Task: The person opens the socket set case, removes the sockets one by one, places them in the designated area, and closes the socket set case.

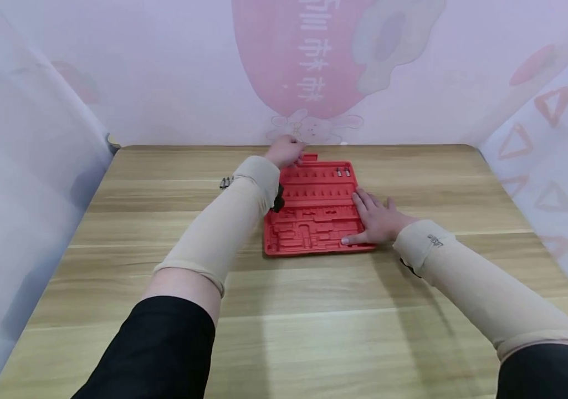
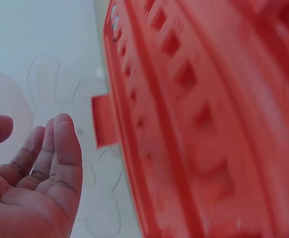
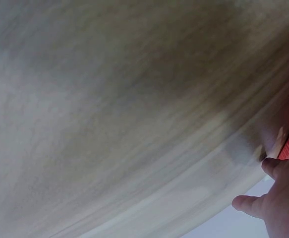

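Note:
A red plastic tool case (image 1: 308, 203) with molded slots lies on the wooden table. Two small metal pieces, like sockets or bits (image 1: 343, 172), sit in its far right slots. My left hand (image 1: 286, 151) hovers by the far left edge of the case. In the left wrist view, that hand (image 2: 40, 183) has loosely bent fingers and an empty palm, apart from the case's red tab (image 2: 104, 121). The right hand (image 1: 375, 220) rests along the case's right edge, fingers spread, with the thumb on the near right corner. Part of that hand (image 3: 285, 193) shows in the right wrist view.
Several small metal pieces (image 1: 225, 183) lie on the table left of the case, partly hidden by my left forearm. The wooden table (image 1: 323, 321) meets a printed backdrop (image 1: 184, 83) at its far edge, with similar sheets along both sides.

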`<state>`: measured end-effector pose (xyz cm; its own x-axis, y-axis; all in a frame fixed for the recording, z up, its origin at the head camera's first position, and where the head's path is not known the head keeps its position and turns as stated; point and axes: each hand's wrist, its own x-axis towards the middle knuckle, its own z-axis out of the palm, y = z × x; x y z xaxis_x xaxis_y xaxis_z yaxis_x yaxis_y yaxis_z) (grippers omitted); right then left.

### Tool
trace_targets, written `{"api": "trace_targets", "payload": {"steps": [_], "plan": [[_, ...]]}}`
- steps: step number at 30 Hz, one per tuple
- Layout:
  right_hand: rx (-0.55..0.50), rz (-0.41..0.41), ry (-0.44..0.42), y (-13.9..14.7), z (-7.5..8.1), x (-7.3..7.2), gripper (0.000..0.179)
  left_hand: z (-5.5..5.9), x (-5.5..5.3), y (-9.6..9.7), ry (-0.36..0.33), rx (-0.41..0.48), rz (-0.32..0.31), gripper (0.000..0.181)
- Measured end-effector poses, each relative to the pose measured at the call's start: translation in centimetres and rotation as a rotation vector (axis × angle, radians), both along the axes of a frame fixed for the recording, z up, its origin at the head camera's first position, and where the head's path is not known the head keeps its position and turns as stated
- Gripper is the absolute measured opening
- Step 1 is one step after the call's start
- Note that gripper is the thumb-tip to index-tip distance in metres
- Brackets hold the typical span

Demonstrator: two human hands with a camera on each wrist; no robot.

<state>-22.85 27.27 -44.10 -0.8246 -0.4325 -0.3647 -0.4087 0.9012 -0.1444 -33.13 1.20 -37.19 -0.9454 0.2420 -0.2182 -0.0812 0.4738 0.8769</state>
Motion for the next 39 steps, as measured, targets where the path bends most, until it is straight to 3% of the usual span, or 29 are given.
{"api": "trace_targets", "payload": {"steps": [9, 13, 19, 27, 33, 36, 39], "plan": [[0.038, 0.018, 0.002, -1.3, 0.2, 0.3, 0.127, -1.3, 0.5, 2.0, 0.035, -0.137, -0.125, 0.029], [0.033, 0.018, 0.002, -1.5, 0.2, 0.5, 0.127, -1.5, 1.0, 3.0, 0.048, -0.13, -0.17, 0.032], [0.044, 0.024, 0.015, -1.3, 0.4, 0.6, 0.127, -2.4, 0.6, 5.1, 0.042, -0.155, -0.141, 0.04], [0.024, 0.024, 0.003, -1.7, 0.4, 0.9, 0.127, -4.1, -0.2, 7.2, 0.016, -0.296, -0.114, 0.036], [0.033, 0.017, 0.003, -1.4, 0.6, 1.0, 0.128, -3.6, 0.5, 7.8, 0.043, -0.324, -0.151, 0.018], [0.026, 0.016, -0.005, -1.3, 0.7, 1.1, 0.128, -3.4, 0.6, 8.0, 0.064, -0.343, -0.181, 0.029], [0.025, 0.02, -0.007, -1.2, 0.7, 1.2, 0.128, -3.3, 0.7, 8.1, 0.032, -0.309, -0.167, 0.036]]}}
